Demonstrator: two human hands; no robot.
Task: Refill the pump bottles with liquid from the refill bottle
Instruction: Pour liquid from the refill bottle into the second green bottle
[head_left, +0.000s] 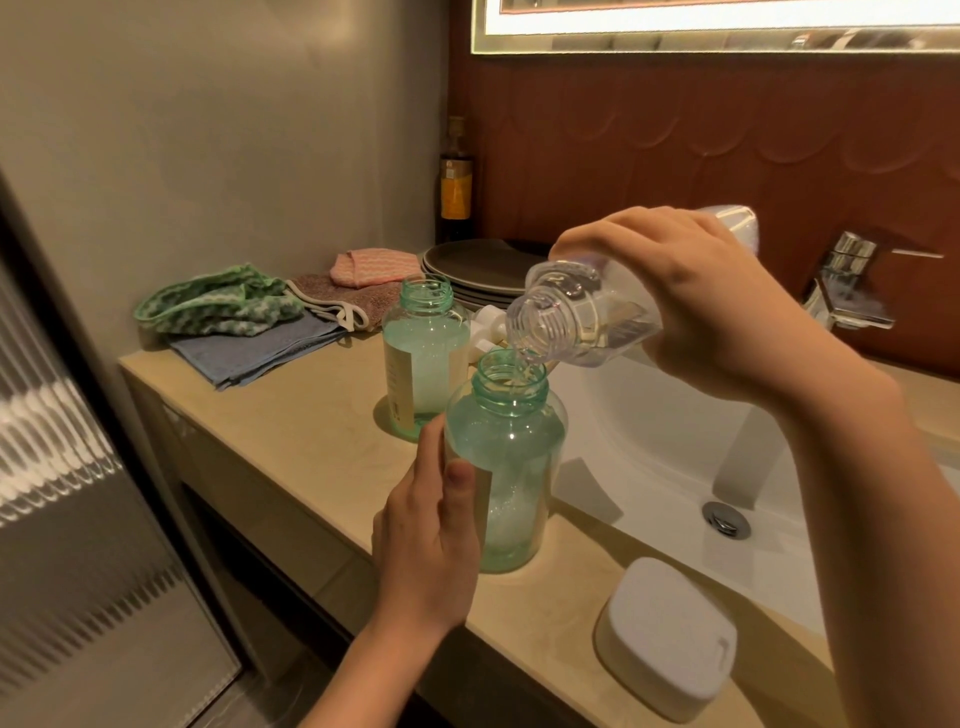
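Two pump bottles: far bottle (426, 358); near bottle (511, 447), left hand (426, 545) gripping; right hand (701, 296) gripping one refill bottle (582, 312).

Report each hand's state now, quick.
Left hand: holds the nearer green-tinted transparent pump bottle.
Right hand: holds the tilted clear plastic refill bottle, pouring.

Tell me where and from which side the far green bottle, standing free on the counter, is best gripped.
Grip the far green bottle round its straight cylindrical body, about mid-height, coming from its left. It stands upright with its neck open, so a side wrap looks safer than the rim; the near green bottle and tilted refill bottle crowd its right, plates its back.
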